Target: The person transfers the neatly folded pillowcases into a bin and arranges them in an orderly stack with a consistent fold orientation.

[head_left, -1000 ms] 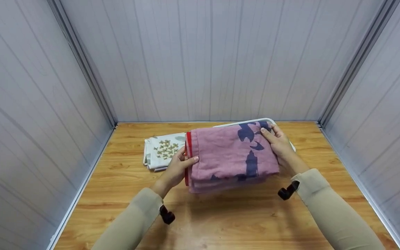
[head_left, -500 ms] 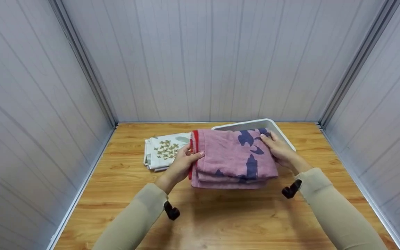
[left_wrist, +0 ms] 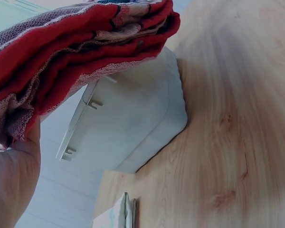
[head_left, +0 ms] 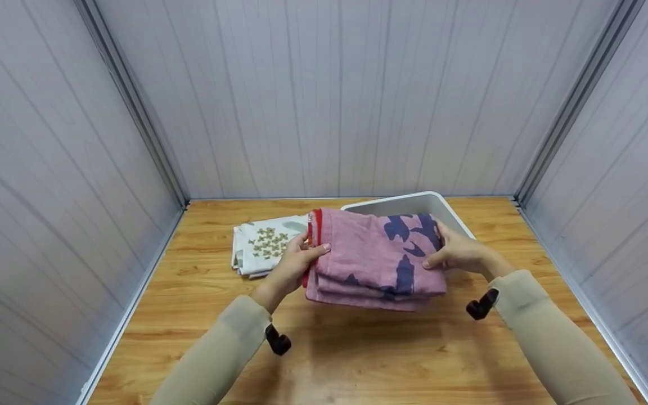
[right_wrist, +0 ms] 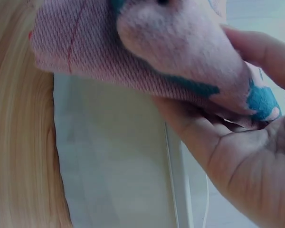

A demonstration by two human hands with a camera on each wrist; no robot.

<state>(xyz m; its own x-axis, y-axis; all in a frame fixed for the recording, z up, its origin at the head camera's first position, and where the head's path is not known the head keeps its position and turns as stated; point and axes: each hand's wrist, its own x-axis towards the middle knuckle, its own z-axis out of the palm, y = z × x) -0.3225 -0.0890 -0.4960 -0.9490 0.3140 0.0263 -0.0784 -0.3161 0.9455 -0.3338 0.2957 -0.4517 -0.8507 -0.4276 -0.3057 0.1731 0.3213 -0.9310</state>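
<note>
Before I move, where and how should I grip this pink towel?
Probably by both side ends: bring left hand and right hand from opposite sides, clasping the pink towel above and below, since its folded layers sit unevenly along the near edge.

My head view is evenly bright, seemingly lit from above: a soft shadow spreads on the counter below the cloth, with faint sheen near the bottom edge. My wrist views look cooler and softer; in the right one, the wall washes out and fine detail smears.
</note>
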